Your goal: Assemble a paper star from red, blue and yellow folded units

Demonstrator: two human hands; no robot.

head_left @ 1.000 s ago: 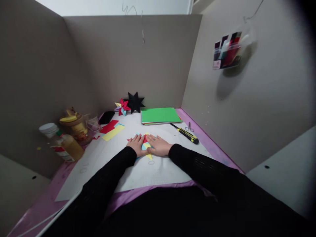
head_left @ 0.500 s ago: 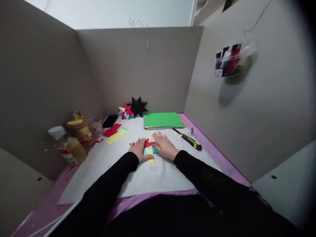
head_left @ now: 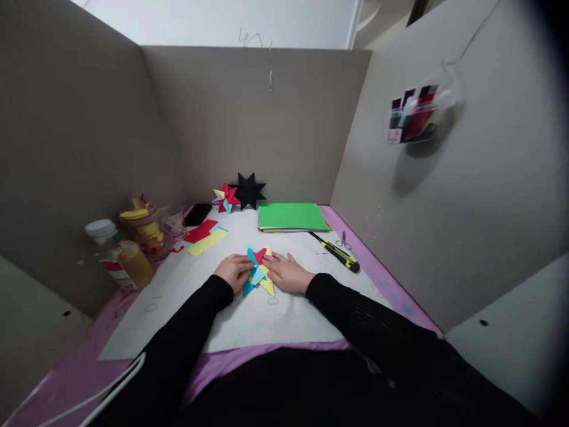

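A folded paper star (head_left: 258, 273) in blue, yellow and red sits between my two hands on the white sheet (head_left: 231, 314). My left hand (head_left: 233, 271) grips its left side with the fingers curled round the paper. On the star's right side is my right hand (head_left: 287, 273), fingers bent and pinching its edge. The star looks lifted a little off the sheet. Both arms wear black sleeves.
A green paper stack (head_left: 291, 216) lies at the back, with a black star (head_left: 249, 191) and a coloured star (head_left: 226, 198) behind it. A yellow-black knife (head_left: 336, 253) and small scissors (head_left: 344, 240) lie right. Red and yellow strips (head_left: 203, 236), jars (head_left: 142, 230) and a bottle (head_left: 120, 256) stand left.
My hands went from pressing flat on the paper star to gripping its sides. The star has turned and risen slightly, showing more blue.
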